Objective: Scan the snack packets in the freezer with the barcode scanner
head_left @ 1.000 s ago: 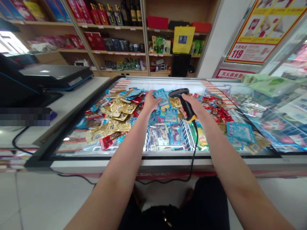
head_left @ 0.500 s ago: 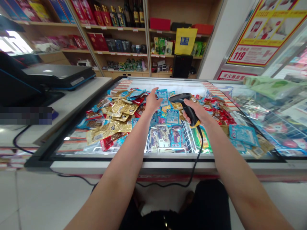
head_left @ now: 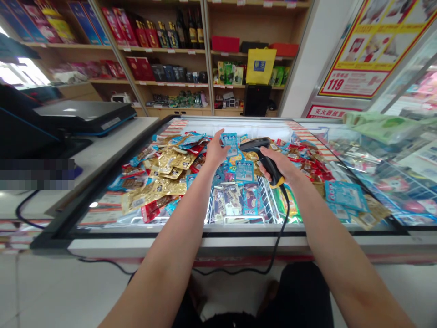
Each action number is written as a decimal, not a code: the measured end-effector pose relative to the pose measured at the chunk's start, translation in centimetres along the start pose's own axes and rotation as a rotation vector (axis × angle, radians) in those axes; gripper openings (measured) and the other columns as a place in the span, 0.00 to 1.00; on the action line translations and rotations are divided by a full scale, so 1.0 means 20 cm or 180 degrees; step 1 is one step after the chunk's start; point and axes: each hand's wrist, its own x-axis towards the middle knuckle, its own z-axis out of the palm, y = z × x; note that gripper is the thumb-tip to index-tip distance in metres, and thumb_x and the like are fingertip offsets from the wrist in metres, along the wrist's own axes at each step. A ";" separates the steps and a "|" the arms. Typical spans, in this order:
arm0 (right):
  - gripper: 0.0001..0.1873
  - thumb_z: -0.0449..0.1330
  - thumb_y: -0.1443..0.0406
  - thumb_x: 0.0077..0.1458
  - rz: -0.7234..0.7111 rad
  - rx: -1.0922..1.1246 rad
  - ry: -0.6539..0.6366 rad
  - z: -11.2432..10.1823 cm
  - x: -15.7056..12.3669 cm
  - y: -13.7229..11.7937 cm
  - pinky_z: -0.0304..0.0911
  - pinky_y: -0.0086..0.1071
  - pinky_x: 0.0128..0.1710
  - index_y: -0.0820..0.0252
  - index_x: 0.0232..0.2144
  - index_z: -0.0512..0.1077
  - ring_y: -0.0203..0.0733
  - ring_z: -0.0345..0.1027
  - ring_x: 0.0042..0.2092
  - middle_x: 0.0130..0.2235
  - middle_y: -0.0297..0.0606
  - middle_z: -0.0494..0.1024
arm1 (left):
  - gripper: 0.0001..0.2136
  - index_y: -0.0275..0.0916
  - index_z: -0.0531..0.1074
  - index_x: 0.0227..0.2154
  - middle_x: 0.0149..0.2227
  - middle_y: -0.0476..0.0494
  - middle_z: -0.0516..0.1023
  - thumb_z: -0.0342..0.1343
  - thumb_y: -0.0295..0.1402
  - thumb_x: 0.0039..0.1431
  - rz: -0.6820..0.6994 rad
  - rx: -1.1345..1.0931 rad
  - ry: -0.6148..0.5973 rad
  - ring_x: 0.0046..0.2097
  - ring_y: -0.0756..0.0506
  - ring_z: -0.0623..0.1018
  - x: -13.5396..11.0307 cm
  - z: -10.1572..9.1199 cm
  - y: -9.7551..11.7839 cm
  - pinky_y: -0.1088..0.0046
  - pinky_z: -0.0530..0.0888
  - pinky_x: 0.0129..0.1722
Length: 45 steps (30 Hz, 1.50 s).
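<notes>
My left hand (head_left: 215,154) reaches over a pile of snack packets on a glass-topped freezer chest (head_left: 218,228). It pinches a small blue packet (head_left: 230,140), with one finger raised. Just to the right, my right hand (head_left: 282,166) is wrapped round the handle of a black barcode scanner (head_left: 260,149) with yellow trim. The scanner's head sits right beside the blue packet. Its black cable (head_left: 284,218) hangs down over the freezer's front edge.
Gold packets (head_left: 160,175) cover the left of the lid, with red packets (head_left: 309,159) and blue packets (head_left: 343,191) on the right. A black till (head_left: 82,116) stands on a white counter (head_left: 102,152) at the left. Stocked shelves (head_left: 170,50) line the back wall.
Both hands stay over the pile with the packet and scanner. The scanner head has dipped a little and sits closer to the blue packet. The view has tilted slightly.
</notes>
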 end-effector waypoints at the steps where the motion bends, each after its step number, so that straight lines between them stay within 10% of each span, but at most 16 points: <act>1: 0.21 0.57 0.49 0.59 -0.0009 0.0025 0.0004 0.00 0.00 0.00 0.58 0.26 0.10 0.60 0.27 0.67 0.34 0.61 0.14 0.18 0.36 0.71 | 0.30 0.40 0.62 0.61 0.37 0.44 0.79 0.56 0.28 0.52 -0.0006 -0.0003 -0.0007 0.37 0.46 0.77 0.00 0.00 0.00 0.68 0.72 0.46; 9: 0.20 0.56 0.51 0.61 -0.0116 0.0252 0.0149 -0.01 0.03 0.01 0.59 0.27 0.11 0.60 0.26 0.66 0.34 0.61 0.14 0.18 0.36 0.71 | 0.32 0.42 0.60 0.63 0.41 0.44 0.80 0.54 0.28 0.53 -0.0038 -0.0109 0.0001 0.39 0.46 0.78 0.02 -0.01 -0.01 0.67 0.73 0.47; 16: 0.19 0.56 0.50 0.60 -0.0229 0.0511 0.0462 -0.04 0.05 0.02 0.60 0.26 0.12 0.60 0.30 0.67 0.34 0.62 0.15 0.18 0.35 0.71 | 0.20 0.38 0.74 0.51 0.50 0.40 0.78 0.50 0.28 0.55 -0.0350 0.0401 0.0677 0.51 0.42 0.76 0.13 -0.39 -0.10 0.65 0.69 0.54; 22: 0.18 0.58 0.50 0.58 -0.0242 0.0546 0.0589 -0.08 0.06 0.03 0.59 0.27 0.11 0.59 0.33 0.68 0.35 0.62 0.15 0.19 0.35 0.72 | 0.16 0.41 0.79 0.39 0.50 0.32 0.76 0.58 0.42 0.49 -0.1298 0.1232 0.0585 0.58 0.26 0.67 0.11 -0.55 -0.37 0.41 0.62 0.55; 29: 0.18 0.56 0.51 0.60 -0.0129 0.0694 0.0799 -0.14 0.06 0.02 0.58 0.27 0.11 0.60 0.33 0.69 0.34 0.61 0.15 0.18 0.34 0.70 | 0.21 0.41 0.71 0.52 0.59 0.30 0.66 0.54 0.42 0.57 -0.0741 0.1101 0.0954 0.62 0.26 0.61 0.04 -0.44 -0.14 0.40 0.52 0.61; 38: 0.18 0.53 0.52 0.63 -0.0356 0.0986 0.0952 -0.23 0.05 0.00 0.58 0.24 0.12 0.61 0.34 0.69 0.33 0.60 0.15 0.17 0.33 0.69 | 0.37 0.36 0.72 0.51 0.54 0.31 0.73 0.63 0.56 0.42 0.0504 0.1572 -0.1930 0.57 0.31 0.71 -0.15 0.00 0.16 0.59 0.67 0.56; 45: 0.18 0.51 0.53 0.64 -0.0305 0.1007 0.0878 -0.21 0.08 -0.01 0.57 0.26 0.11 0.62 0.36 0.69 0.34 0.61 0.14 0.17 0.33 0.70 | 0.36 0.36 0.66 0.57 0.53 0.32 0.75 0.66 0.42 0.43 0.0213 0.1610 -0.1729 0.56 0.34 0.72 -0.14 0.11 0.20 0.62 0.69 0.53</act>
